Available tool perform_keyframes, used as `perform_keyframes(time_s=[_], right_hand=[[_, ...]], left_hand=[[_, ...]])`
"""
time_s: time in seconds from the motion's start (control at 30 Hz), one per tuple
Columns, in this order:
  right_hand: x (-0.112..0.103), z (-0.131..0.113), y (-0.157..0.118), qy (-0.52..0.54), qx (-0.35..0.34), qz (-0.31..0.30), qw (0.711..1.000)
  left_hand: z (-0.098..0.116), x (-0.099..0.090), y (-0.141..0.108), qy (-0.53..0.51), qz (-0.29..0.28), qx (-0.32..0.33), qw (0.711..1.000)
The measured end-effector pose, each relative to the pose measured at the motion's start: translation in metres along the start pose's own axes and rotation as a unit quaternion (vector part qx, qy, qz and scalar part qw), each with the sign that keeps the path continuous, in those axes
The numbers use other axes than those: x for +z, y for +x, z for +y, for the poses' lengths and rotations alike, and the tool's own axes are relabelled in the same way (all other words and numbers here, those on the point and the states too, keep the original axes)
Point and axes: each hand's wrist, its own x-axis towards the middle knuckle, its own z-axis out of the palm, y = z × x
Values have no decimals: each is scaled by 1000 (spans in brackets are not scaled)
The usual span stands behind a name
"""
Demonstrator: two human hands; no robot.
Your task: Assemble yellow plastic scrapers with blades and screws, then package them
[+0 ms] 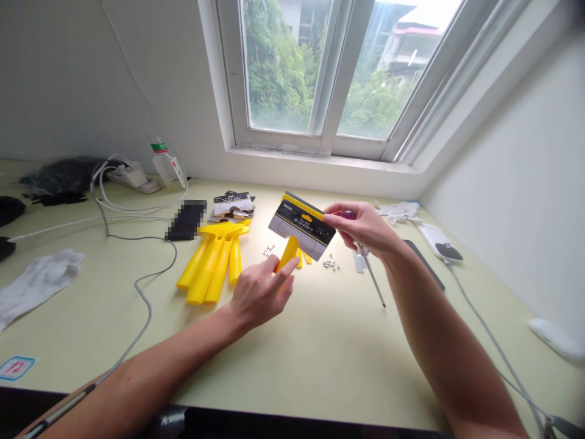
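My left hand [262,289] is closed around the yellow handle [288,253] of a scraper. At the scraper's far end is a black and white printed card sleeve [304,222], with a yellow edge showing along its top. My right hand [359,228] pinches the right corner of that sleeve. The same hand keeps a screwdriver [375,283] against the palm, its shaft pointing down and its purplish handle partly hidden by fingers. Small metal pieces [331,263] lie on the table beyond my hands, with yellow parts [307,258] partly behind the scraper.
Several yellow scraper handles [210,262] lie piled on the left, near printed cards [232,206] and a black, partly pixelated item [187,221]. A bottle [169,164], cables [148,292] and white gloves [39,283] are farther left. A dark phone [424,265] lies beside my right forearm.
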Motion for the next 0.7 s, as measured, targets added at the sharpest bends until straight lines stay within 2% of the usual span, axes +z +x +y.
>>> perform_keyframes(time_s=[0.23,0.33,0.4,0.47,0.53,0.6,0.63,0.7], right_hand=[[-8,5,1,119,53,-73,989],[-9,7,1,145,46,-50,987],[-8,6,1,130,40,-28,990],[-5,2,-2,104,32,-24,994],[0,-6,-6,75,21,-35,996],[6,-16,-11,47,9,-50,998],[8,-20,-13,33,5,-57,998],[12,-28,-17,6,1,-66,998]], left_hand=[[-2,2,-5,-58,42,4,997],[-1,0,-2,-170,49,-68,982],[-3,-4,4,-301,68,-165,937],[-5,-9,13,-439,98,-249,858],[-7,-14,21,-553,105,-286,775],[-8,-17,26,-633,87,-292,712],[-9,-18,27,-657,74,-293,690],[-10,-19,27,-674,55,-296,674]])
